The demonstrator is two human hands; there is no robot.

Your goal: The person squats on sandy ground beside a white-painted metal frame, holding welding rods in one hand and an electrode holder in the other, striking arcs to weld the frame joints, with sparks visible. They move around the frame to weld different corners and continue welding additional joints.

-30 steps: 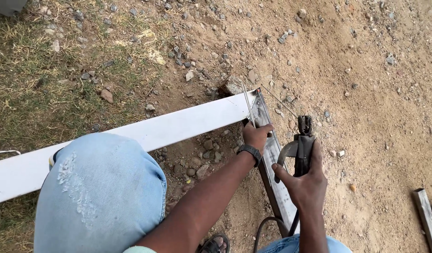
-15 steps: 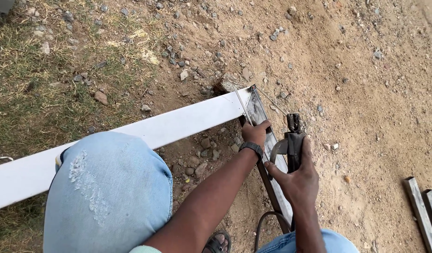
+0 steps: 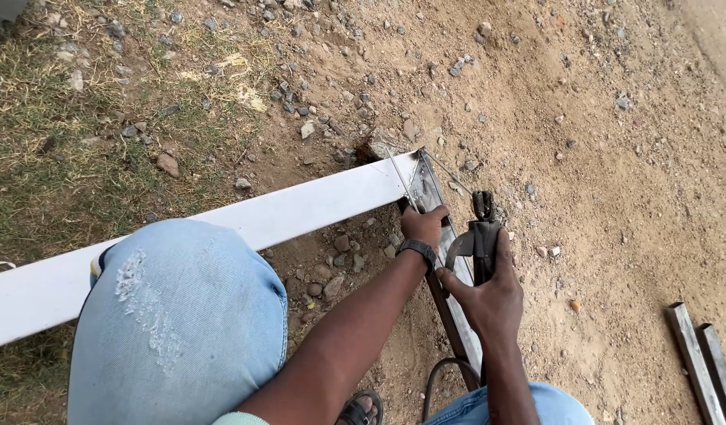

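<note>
Outdoor work site, bare ground. Dry sandy dirt [image 3: 615,197] strewn with small stones [image 3: 168,164]; patchy dry grass [image 3: 72,149] along one side. A white metal bar [image 3: 300,211] lies directly on the soil, grey steel lengths [image 3: 697,354] nearby. No floor, bench or walls in view.

A single head-worn camera looks steeply down, close over the crouching person's knees and arms, onto the dirt ground [image 3: 615,197].
</note>
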